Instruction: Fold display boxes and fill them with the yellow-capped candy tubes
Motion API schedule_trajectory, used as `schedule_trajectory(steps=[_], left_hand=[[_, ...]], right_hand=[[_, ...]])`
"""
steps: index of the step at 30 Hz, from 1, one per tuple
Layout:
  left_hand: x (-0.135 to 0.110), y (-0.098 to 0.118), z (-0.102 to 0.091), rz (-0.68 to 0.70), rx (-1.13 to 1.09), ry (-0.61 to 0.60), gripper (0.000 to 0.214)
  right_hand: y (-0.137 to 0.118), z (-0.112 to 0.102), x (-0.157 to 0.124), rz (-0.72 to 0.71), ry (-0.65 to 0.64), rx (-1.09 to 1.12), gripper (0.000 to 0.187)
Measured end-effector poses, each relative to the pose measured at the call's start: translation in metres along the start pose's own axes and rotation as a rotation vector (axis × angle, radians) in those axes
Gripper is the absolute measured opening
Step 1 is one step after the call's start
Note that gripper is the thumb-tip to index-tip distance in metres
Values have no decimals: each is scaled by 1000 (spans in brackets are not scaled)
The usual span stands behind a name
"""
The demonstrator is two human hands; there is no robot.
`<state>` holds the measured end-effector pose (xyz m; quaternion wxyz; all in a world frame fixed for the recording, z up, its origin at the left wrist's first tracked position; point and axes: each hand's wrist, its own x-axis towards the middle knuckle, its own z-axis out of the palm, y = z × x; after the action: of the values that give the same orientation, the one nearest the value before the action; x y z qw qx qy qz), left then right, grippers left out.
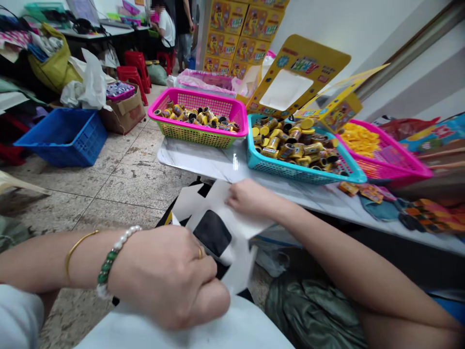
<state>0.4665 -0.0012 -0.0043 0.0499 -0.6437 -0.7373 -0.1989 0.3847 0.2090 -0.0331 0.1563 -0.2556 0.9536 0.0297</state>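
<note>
A white sheet with black patches [214, 201] is held crumpled and folded between my hands, low over my lap. My left hand [163, 276], wearing a ring and bracelets, is closed in a fist on its lower edge. My right hand [247, 196] grips its upper right part, close to the front edge of a marble-patterned table [192, 155]. A white garment [189, 329] covers my lap beneath the left hand.
A teal basket [305, 175] of small yellow-and-black canisters and a pink-and-green basket [196, 135] of similar canisters stand on the table. A yellow display carton [298, 72] rises behind them. A blue crate [65, 145] sits on the tiled floor. A person [165, 29] works at the back.
</note>
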Motion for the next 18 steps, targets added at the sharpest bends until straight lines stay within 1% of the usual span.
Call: schedule_trajectory(steps=[1, 2, 5, 6, 7, 8, 9, 10, 11, 12, 13, 14, 15, 16, 17, 18], left_hand=[[3, 3, 5, 57, 10, -21, 24], [8, 6, 12, 97, 22, -32, 24], [21, 14, 40, 123, -23, -15, 20], [23, 16, 46, 142, -64, -14, 20], [24, 18, 47, 161, -129, -7, 18], [22, 18, 44, 172, -221, 7, 16], [18, 16, 36, 147, -333, 37, 12], [13, 11, 25, 87, -459, 111, 8], [6, 2, 12, -7, -587, 208, 6], [-1, -9, -2, -182, -683, 342, 12], [-8, -23, -13, -328, -746, 544, 17], [-13, -36, -21, -430, -775, 602, 22], [-17, -48, -26, -525, -751, 546, 33], [-19, -57, -29, -583, -700, 434, 43], [-19, -62, -30, -617, -627, 263, 51], [-18, -63, -32, -633, -549, 94, 53]], right_hand=[[1, -2, 3, 29, 24, -13, 26], [0, -4, 5, 16, 34, -8, 26], [-15, -10, 3, -111, 53, -24, 22], [-22, -10, 1, -158, 58, -40, 21], [-29, -10, -2, -194, 68, -59, 21], [-35, -10, -4, -214, 80, -80, 21], [-40, -9, -5, -226, 89, -97, 22], [-42, -7, -6, -245, 87, -109, 23], [-42, -6, -7, -265, 82, -115, 23], [-41, -6, -7, -283, 74, -119, 23], [-39, -7, -7, -297, 64, -120, 22], [-35, -9, -7, -303, 57, -118, 21], [-32, -12, -8, -304, 54, -111, 20], [-29, -17, -9, -303, 54, -101, 20], [-26, -22, -11, -310, 55, -85, 19], [-25, -29, -14, -335, 54, -63, 18]])
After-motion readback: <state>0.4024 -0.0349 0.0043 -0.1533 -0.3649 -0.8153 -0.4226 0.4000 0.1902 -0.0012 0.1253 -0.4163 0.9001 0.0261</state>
